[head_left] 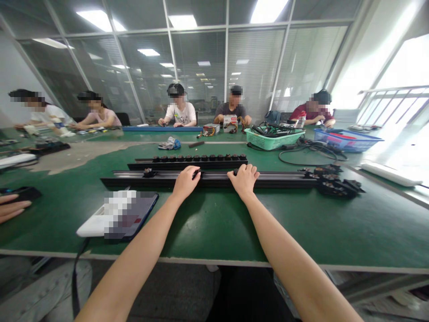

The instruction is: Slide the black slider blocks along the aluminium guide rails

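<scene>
From my end, the long black rail with a grey channel (214, 182) lies crosswise under both my hands, on the glossy green tabletop (208, 237). My first worry is the small black part (196, 174) at my left fingertips: if I pinched it at a slant, it could jam in the channel or pop loose. Uneven pressure from the two hands could also skew the rail or push it into the second black rail (161, 166), just beyond my left hand, and upset its row of small dark pieces (204, 158). To the right of my right hand, the heap of black parts (340, 185) sits right by the rail's end, so a sideways shove might scatter it. Swinging my left forearm outward could knock the dark flat phone (140, 219).

As for pose, both forearms reach forward over the table edge and converge, palms turned down. My left hand (185, 182) is curled nearly closed, thumb and fingers around that part. My right hand (244, 180) is loosely bent over the rail, thumb toward the left hand; something dark shows beside the thumb, but I cannot tell whether it's gripped.
</scene>
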A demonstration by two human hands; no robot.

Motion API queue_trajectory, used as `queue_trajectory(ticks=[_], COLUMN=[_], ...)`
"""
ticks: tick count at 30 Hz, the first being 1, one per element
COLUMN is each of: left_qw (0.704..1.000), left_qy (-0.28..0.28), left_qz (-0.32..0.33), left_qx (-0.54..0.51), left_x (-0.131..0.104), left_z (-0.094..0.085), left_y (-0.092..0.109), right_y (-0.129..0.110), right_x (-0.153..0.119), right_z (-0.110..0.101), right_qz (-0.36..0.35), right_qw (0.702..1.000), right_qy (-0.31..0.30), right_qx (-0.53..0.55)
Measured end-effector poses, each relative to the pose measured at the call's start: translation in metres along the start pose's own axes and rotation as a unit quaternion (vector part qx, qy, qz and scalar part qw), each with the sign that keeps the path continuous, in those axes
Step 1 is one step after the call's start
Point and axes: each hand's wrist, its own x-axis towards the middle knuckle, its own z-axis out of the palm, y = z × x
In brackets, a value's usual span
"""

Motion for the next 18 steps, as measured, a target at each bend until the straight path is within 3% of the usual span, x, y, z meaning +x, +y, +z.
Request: queue_trajectory(ticks=[18], left_qw=[1.000], left_qy=[0.001], left_qz=[0.000], left_qx=[0.000], left_x=[0.0008], left_z=[0.0008], left_y=[-0.0006], right_y=[0.0039], right_x=[0.0025], right_z=[-0.0033], right_qz=[-0.011], right_qw=[0.999], right_qy=[-0.049], right_qx=[0.006])
